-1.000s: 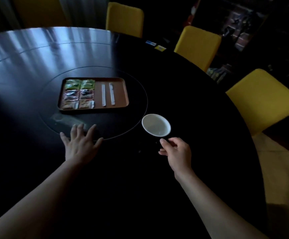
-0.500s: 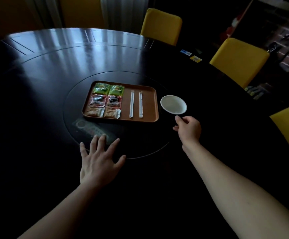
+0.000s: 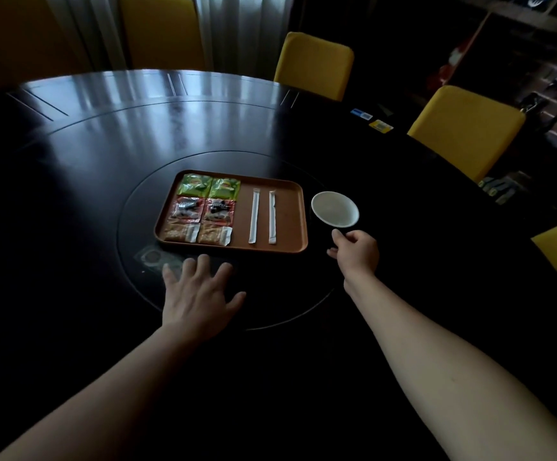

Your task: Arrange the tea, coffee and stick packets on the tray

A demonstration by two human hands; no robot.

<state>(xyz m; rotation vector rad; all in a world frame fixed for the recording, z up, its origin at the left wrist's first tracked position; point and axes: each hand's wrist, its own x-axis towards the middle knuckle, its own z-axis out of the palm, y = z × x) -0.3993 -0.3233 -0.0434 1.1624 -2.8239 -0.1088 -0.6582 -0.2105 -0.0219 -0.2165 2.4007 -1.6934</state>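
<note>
A brown tray (image 3: 291, 207) lies on the dark round table's inner turntable. On its left half sit two green tea packets (image 3: 193, 185), two red packets (image 3: 186, 208) and two brown packets (image 3: 179, 231), in rows. Two white stick packets (image 3: 254, 216) lie side by side on its right half. My left hand (image 3: 197, 294) rests flat on the table just in front of the tray, fingers spread. My right hand (image 3: 357, 252) has its fingers curled at the near side of a dark cup with a white inside (image 3: 335, 208), which stands right of the tray.
Yellow chairs (image 3: 315, 63) stand round the far and right sides of the table. A blue card (image 3: 362, 114) and a yellow card (image 3: 381, 125) lie near the far right edge. A clear wrapper (image 3: 152, 257) lies left of my left hand.
My right hand has carried the cup from in front of me up to the tray's right edge. My left hand has slid forward toward the tray's front edge.
</note>
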